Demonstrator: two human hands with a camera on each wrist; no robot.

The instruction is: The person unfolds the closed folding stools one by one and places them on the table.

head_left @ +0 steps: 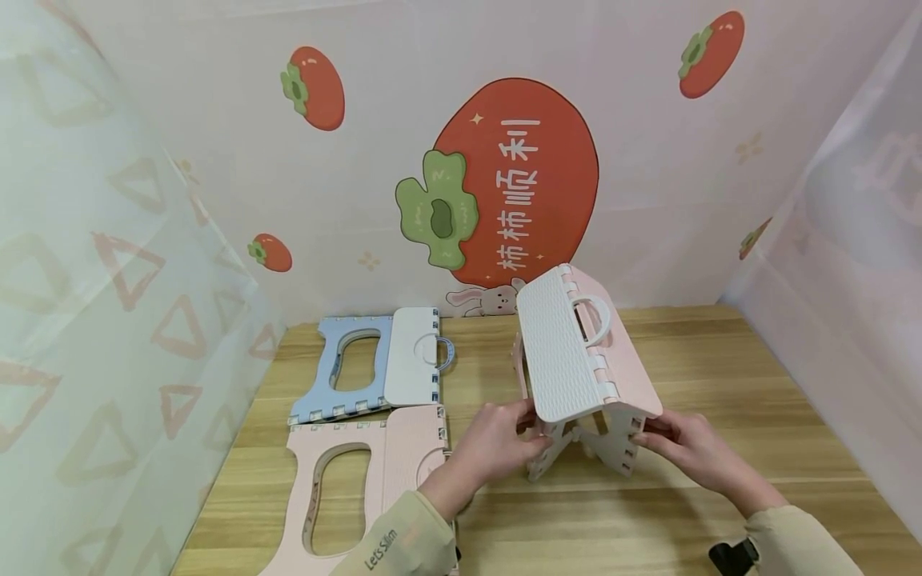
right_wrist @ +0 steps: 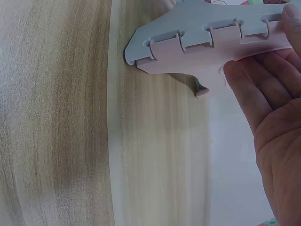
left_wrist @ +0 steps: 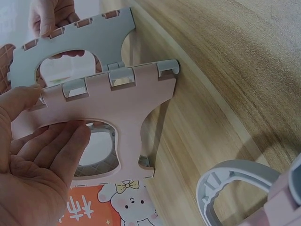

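A pink-and-white folding stool (head_left: 558, 352) stands partly unfolded on the table, its two top panels sloping down from a ridge with a white carry handle (head_left: 597, 320). My left hand (head_left: 497, 448) grips the near left leg panel. In the left wrist view, that thumb lies at the hinged edge of the pink panel (left_wrist: 129, 103), with fingers behind it at the cutout. My right hand (head_left: 695, 452) holds the near right side. The right wrist view has its thumb on the hinged edge and its fingers (right_wrist: 254, 89) against the pink panel (right_wrist: 164, 54).
A blue-and-white folded stool (head_left: 412, 360) lies flat at the back left. In front of it lies a pink folded stool (head_left: 298, 496), partly covered by my left forearm. A fabric backdrop (head_left: 216, 104) with printed persimmons hangs behind the wooden table (head_left: 720, 360); more fabric hangs at both sides.
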